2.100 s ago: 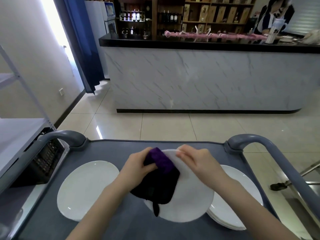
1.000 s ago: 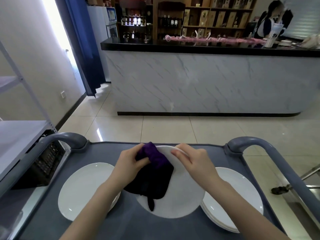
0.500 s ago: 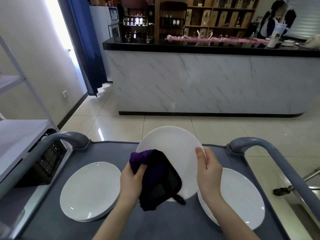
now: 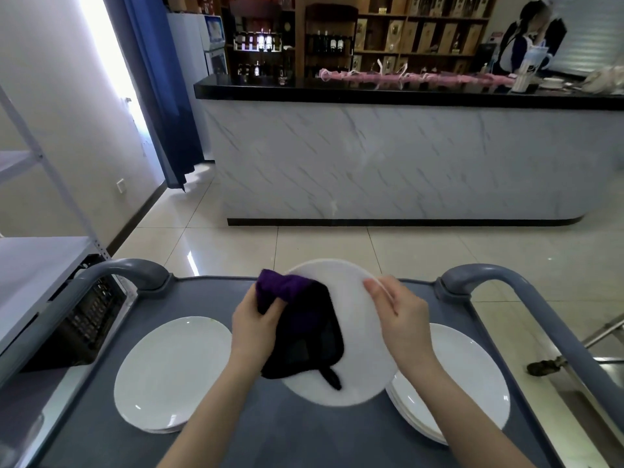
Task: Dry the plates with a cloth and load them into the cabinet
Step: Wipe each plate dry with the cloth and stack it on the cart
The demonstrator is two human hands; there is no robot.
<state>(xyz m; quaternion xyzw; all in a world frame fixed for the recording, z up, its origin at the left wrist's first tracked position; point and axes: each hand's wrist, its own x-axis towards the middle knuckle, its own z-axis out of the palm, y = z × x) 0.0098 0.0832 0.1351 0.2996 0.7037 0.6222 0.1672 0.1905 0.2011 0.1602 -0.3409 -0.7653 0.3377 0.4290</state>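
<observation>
I hold a white plate point(image 4: 358, 332) tilted over the middle of the grey cart top point(image 4: 304, 437). My right hand point(image 4: 400, 315) grips its right rim, fingers curled over the edge. My left hand point(image 4: 255, 324) grips a dark purple cloth point(image 4: 300, 329) and presses it against the plate's left face. A small stack of white plates point(image 4: 172, 373) lies on the cart at the left. A taller stack of white plates point(image 4: 469, 380) lies at the right, partly under the held plate.
The cart has grey curved handles at left point(image 4: 128, 275) and right point(image 4: 526, 298). A metal shelf rack point(image 4: 40, 265) stands at the left. A marble-fronted counter point(image 4: 405, 157) stands ahead across the tiled floor, with a person point(image 4: 526, 38) behind it.
The plate, raised steeply half a second ago, has tipped back down lower over the cart. My left hand moved the cloth up toward the plate's top left edge.
</observation>
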